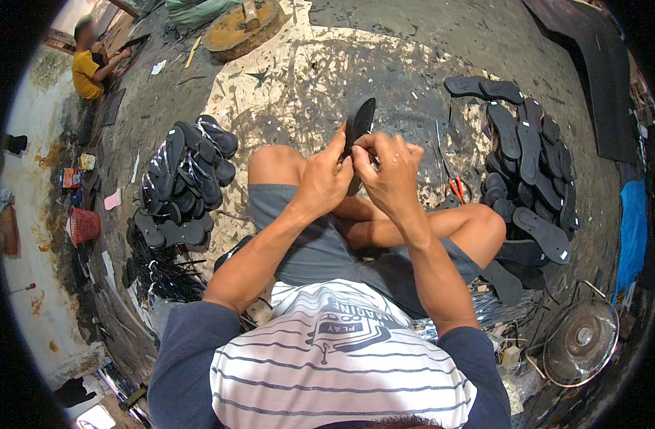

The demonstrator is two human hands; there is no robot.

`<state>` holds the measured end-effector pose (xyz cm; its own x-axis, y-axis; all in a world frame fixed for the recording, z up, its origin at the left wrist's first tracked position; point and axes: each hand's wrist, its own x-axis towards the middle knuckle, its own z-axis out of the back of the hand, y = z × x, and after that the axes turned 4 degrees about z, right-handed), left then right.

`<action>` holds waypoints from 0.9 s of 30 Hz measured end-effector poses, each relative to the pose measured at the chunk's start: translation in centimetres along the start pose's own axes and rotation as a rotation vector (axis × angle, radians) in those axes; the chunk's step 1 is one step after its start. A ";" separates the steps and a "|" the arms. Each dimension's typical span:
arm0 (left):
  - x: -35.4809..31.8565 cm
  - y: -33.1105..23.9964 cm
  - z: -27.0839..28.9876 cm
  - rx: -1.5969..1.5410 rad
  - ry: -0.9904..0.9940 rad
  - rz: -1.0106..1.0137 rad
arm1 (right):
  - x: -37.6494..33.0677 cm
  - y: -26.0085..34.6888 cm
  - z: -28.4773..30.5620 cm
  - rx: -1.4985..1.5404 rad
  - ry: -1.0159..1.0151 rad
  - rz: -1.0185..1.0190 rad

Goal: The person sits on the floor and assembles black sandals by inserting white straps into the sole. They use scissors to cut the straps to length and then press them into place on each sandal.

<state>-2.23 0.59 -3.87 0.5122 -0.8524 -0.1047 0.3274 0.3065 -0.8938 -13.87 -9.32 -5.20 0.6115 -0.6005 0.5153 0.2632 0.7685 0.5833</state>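
Above my crossed legs I hold a black sandal sole [361, 118] on edge, its rounded end pointing away from me. My left hand [322, 179] is closed around its left side, thumb near the middle. From the right, my right hand [389, 170] pinches close against the sole's face; whatever lies between those fingertips is hidden. To the right is a pile of flat black soles [528, 154]. On the left lies a heap of black sandals [171, 163], some with shiny straps. Red-handled pliers [456, 189] rest on the floor beyond my right knee.
A fan [581, 342] stands at the lower right, near a blue sheet [631, 229]. Black strips [174, 277] lie below the left heap. A round wooden block [243, 32] sits at the far side. A person in yellow [88, 71] sits far left, near a red basket [84, 224].
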 end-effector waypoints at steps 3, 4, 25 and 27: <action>-0.4 1.3 -0.3 0.192 -0.124 -0.151 | 0.1 -0.3 -0.7 -0.047 0.006 0.021; -0.2 1.5 -0.5 0.200 -0.140 -0.184 | -0.2 -0.5 -0.7 -0.080 0.024 0.027; -0.1 7.6 5.2 -0.328 -0.222 0.006 | -1.1 -5.6 0.8 0.814 0.218 -0.349; -0.3 8.6 6.2 -0.458 -0.283 -0.025 | -0.4 -5.4 1.4 1.065 0.287 -0.367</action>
<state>5.37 6.10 -8.80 0.7233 -0.6903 -0.0155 -0.0051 0.0171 -0.9998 -16.56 -13.54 -7.68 0.8108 -0.5720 0.1240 -0.2175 -0.0978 0.9711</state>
